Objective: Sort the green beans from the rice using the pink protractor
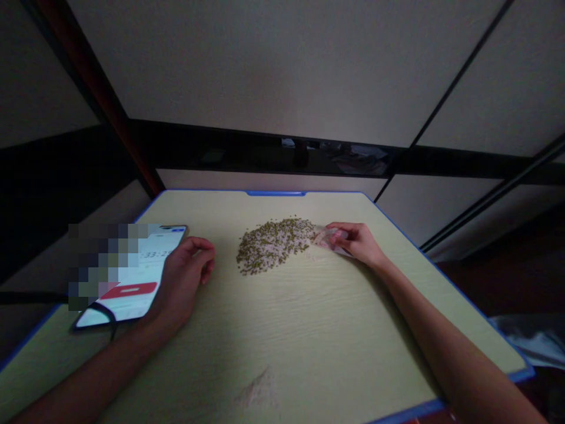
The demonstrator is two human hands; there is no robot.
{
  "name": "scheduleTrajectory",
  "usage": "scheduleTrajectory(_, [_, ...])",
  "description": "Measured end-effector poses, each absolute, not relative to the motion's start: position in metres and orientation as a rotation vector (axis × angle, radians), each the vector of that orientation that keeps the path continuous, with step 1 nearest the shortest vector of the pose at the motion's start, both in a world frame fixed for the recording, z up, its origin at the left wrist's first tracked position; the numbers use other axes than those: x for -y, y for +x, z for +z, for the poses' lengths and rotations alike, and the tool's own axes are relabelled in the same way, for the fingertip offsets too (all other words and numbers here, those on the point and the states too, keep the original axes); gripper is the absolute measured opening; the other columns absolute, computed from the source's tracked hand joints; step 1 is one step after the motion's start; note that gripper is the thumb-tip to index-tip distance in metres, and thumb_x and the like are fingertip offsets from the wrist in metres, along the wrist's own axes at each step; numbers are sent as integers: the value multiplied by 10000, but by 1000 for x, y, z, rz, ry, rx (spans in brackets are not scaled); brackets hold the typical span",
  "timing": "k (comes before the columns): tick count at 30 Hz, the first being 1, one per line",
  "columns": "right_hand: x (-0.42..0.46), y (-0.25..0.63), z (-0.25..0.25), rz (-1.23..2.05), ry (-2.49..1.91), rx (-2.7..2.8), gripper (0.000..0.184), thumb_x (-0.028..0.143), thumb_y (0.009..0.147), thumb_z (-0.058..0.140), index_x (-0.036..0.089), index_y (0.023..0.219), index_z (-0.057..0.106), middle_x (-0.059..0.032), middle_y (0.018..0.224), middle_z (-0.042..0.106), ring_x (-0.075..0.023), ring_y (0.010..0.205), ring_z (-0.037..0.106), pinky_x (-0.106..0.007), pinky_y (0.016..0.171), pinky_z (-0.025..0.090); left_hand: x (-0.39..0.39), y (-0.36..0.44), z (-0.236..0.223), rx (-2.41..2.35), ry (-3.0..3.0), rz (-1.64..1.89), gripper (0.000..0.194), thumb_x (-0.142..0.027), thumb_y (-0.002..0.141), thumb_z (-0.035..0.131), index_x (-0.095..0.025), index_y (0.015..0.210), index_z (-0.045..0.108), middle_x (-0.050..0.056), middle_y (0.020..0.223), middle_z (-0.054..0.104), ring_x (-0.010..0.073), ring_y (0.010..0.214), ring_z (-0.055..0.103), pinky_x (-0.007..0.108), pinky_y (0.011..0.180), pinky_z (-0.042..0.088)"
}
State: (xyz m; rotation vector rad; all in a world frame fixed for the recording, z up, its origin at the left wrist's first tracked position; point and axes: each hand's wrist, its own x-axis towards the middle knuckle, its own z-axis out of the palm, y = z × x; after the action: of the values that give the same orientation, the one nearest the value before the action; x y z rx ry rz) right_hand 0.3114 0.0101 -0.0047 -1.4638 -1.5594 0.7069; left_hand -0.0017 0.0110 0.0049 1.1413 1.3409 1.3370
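Observation:
A loose pile of small green beans mixed with whitish grains [276, 244] is spread over the middle of the pale tabletop [309, 330]. At its right edge, my right hand [355, 241] pinches a small clear plastic bag with reddish print [325, 237]. The bag lies low, against the grains. To the left of the pile, apart from it, my left hand [185, 274] is loosely curled with thumb and fingers drawn together. Whether anything is inside those fingers cannot be seen. That hand is beside a phone [150, 265] and covers part of its screen.
The phone has a lit screen with digits and a red button, partly pixelated. A dark cable [103, 309] crosses its lower end. Blue edging [276, 193] borders the table. Light cabinet panels [273, 70] stand behind it. Pale cloth [529, 338] lies beyond the right edge.

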Motion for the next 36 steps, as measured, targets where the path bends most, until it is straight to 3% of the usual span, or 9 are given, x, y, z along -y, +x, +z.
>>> scheduleTrajectory(10, [-13,305,-10,666,-1488,1555,419,330,654,585,61,969,645,-3,545,556,-111,472,478,-239,473,377,-11,0,6,-1349,1137,1334,119,-221,555,591,-191,640,513,-73,458,454,59,418,380,138,344,273])
scheduleTrajectory(24, [-8,309,0,793,-1498,1650,408,315,641,592,48,944,650,32,503,488,-61,411,335,-208,406,256,-11,-2,4,-1354,1134,1337,120,-224,562,593,-193,649,517,-71,473,463,60,431,394,139,346,273])
scheduleTrajectory(36, [-10,313,-6,835,-1421,1699,323,286,629,619,100,885,684,-29,705,614,-121,576,467,-244,540,354,-13,-1,2,-1347,1143,1346,107,-218,567,589,-196,642,516,-72,461,456,62,416,385,143,340,269])
